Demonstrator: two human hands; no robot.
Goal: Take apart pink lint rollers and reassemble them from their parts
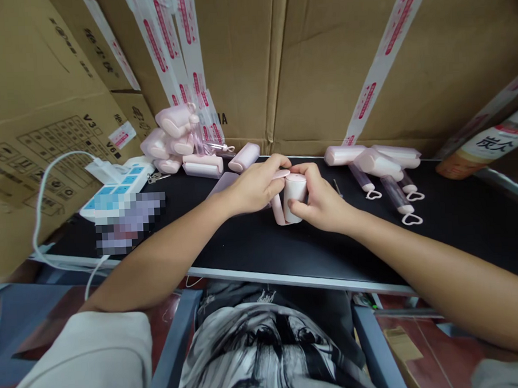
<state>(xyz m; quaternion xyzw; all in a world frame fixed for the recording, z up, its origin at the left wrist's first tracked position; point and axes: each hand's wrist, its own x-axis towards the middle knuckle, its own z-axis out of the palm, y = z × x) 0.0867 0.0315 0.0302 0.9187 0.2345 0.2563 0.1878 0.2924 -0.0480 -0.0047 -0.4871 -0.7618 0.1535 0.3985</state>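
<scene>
Over the middle of a black table [252,246], my right hand [321,200] is closed around a small pink-and-white cylindrical roller [294,193], held upright. My left hand [256,185] pinches a pink cover piece [279,207] against the roller's top and left side. Both hands touch the same item. The lower part of the cover shows below my left fingers.
A pile of pink roller cases [179,143] lies at the back left, and more rollers with clear heart-ended handles [382,171] lie at the back right. A white power strip [117,186] with cable sits at left. Taped cardboard boxes [322,59] wall the back.
</scene>
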